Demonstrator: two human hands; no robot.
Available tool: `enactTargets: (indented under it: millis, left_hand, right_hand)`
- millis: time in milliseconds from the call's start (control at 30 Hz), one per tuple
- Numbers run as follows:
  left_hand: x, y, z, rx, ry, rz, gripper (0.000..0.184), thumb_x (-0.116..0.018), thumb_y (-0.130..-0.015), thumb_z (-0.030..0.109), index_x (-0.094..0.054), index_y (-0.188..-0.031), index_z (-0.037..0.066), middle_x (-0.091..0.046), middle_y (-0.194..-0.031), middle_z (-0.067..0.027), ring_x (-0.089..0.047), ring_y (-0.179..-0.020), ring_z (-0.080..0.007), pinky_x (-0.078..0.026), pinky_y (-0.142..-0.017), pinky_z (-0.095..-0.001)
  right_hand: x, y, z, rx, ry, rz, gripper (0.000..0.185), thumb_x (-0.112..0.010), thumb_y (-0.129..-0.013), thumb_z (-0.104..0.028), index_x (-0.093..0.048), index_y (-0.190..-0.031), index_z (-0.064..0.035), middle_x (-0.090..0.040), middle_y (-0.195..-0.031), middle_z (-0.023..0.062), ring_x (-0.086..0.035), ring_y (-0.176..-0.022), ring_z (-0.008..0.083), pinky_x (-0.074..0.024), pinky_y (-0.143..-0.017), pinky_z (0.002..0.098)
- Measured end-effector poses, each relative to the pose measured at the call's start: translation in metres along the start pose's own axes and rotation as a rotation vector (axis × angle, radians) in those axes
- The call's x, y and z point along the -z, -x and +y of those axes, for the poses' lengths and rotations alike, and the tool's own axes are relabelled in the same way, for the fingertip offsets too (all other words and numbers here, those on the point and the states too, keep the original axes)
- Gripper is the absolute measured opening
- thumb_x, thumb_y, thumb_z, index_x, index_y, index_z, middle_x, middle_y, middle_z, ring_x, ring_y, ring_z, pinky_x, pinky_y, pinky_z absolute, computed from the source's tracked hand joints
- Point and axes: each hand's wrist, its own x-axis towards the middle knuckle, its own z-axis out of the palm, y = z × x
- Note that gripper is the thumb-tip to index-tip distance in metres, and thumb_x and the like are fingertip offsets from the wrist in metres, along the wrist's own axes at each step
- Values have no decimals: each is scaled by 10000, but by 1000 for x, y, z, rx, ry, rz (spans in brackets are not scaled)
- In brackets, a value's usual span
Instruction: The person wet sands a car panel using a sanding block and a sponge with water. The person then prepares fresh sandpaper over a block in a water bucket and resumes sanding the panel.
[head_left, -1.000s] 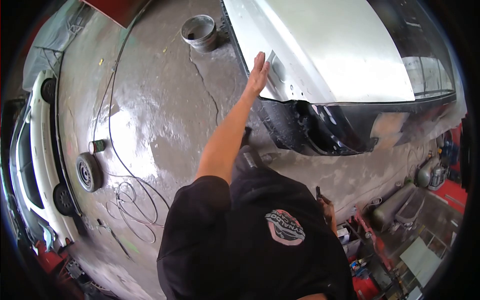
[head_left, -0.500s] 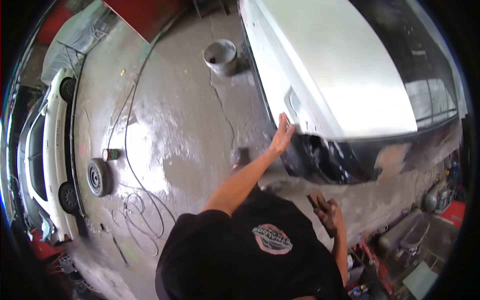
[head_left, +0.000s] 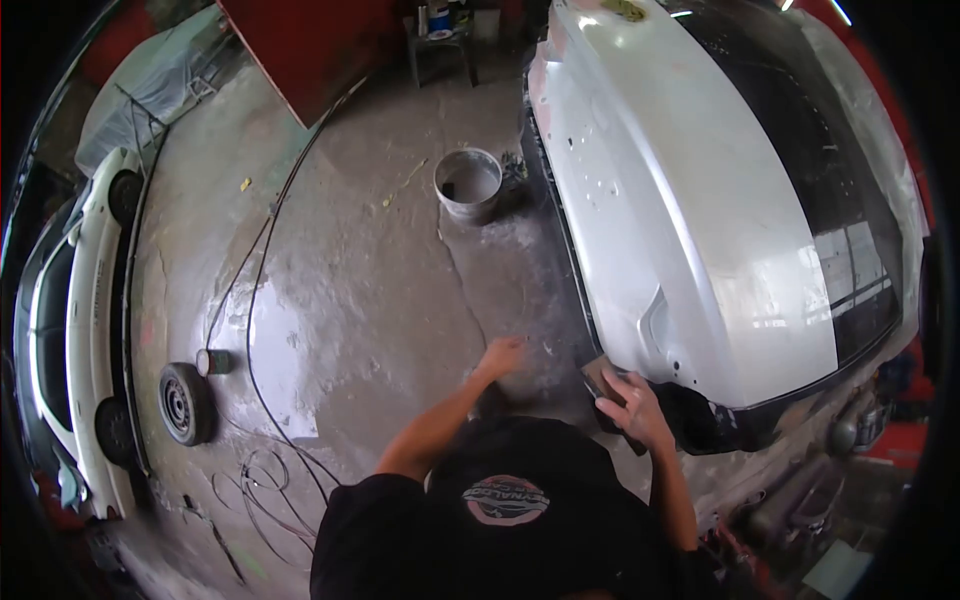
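Observation:
My right hand (head_left: 636, 408) grips a long, flat brown block that looks like a sanding block (head_left: 597, 374). Its upper end is close to the lower corner of the white car's rear panel (head_left: 630, 340); whether they touch I cannot tell. The panel is wet-looking, with a handle recess and small holes near that corner. My left hand (head_left: 504, 356) hangs over the floor to the left of the car, off the panel. Its fingers are blurred, and nothing shows in it.
A grey bucket (head_left: 468, 187) of cloudy liquid stands left of the car. Hoses (head_left: 262, 245) cross the wet floor (head_left: 370, 300). Further left are a loose wheel (head_left: 187, 404), a can (head_left: 213, 362) and another white car (head_left: 88, 320). A small table (head_left: 440, 42) stands at the back.
My left hand has come off the car's panel and moved left and down. My right hand has brought the sanding block up to the panel's corner. The view has shifted too.

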Motion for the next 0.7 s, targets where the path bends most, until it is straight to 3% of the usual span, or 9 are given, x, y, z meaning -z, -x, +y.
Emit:
enactTargets:
  millis: [100,200,300,400,500,600,700]
  left_hand:
    - [84,38,59,126,-173,241,412,-628,-984,347,-735,-1256,56,-739,-1135,-271,-731,-1105,-412,-561,-943,-470]
    - [138,20,20,58,-312,402,339,-652,-993,264,-785,-1160,1,-802,-976,-139,-747,-913,-209,-575,-804,-394]
    - [174,25,33,131,22,364,329,-630,-998,222,-771,-1196,1,-805,-1053,-168,-754,-975,-282,-565,-859,-436]
    - [178,12,16,155,-87,418,322,-615,-995,177,-761,-1218,-4,-793,-1147,-181,-751,-1075,-324,-561,-911,-438]
    - [178,0,-2,33,-161,382,333,-613,-995,161,-742,-1245,-18,-777,-1189,-198,-735,-1130,-313,-550,-969,-406]
    - [192,-16,25,129,-206,309,331,-601,-1010,170,-743,-1243,-17,-740,-1271,-226,-701,-1222,-319,-521,-1044,-392]
    - [214,-42,42,20,-236,331,346,-573,-1023,236,-713,-1216,-15,-704,-1228,-292,-672,-1184,-450,-526,-984,-482]
  right_hand:
    - [-1,-52,-25,0,-2,-9,559,-804,-895,-331,-677,-1372,-67,-597,-1010,206,-619,-936,397,-517,-825,456]
    - [-4,-93,-36,-3,11,9,573,-807,-896,-340,-677,-1386,-74,-595,-1013,189,-622,-936,378,-514,-822,452]
    - [0,-131,-47,-23,-10,13,580,-801,-901,-361,-674,-1400,-94,-589,-1026,179,-615,-950,368,-513,-833,443]
    - [-3,-169,-43,11,32,88,576,-791,-909,-370,-673,-1404,-99,-587,-1039,177,-612,-965,365,-515,-840,439]
    - [-4,-205,-38,-46,-59,131,592,-780,-915,-378,-663,-1413,-80,-597,-1072,184,-615,-974,363,-517,-851,433]
    - [-4,-247,-34,-103,-191,183,607,-784,-915,-342,-651,-1413,-22,-619,-1099,184,-632,-994,329,-517,-870,397]
    - [-8,-294,-27,-89,-274,231,634,-780,-919,-359,-634,-1432,-17,-614,-1107,200,-641,-1003,331,-520,-871,404]
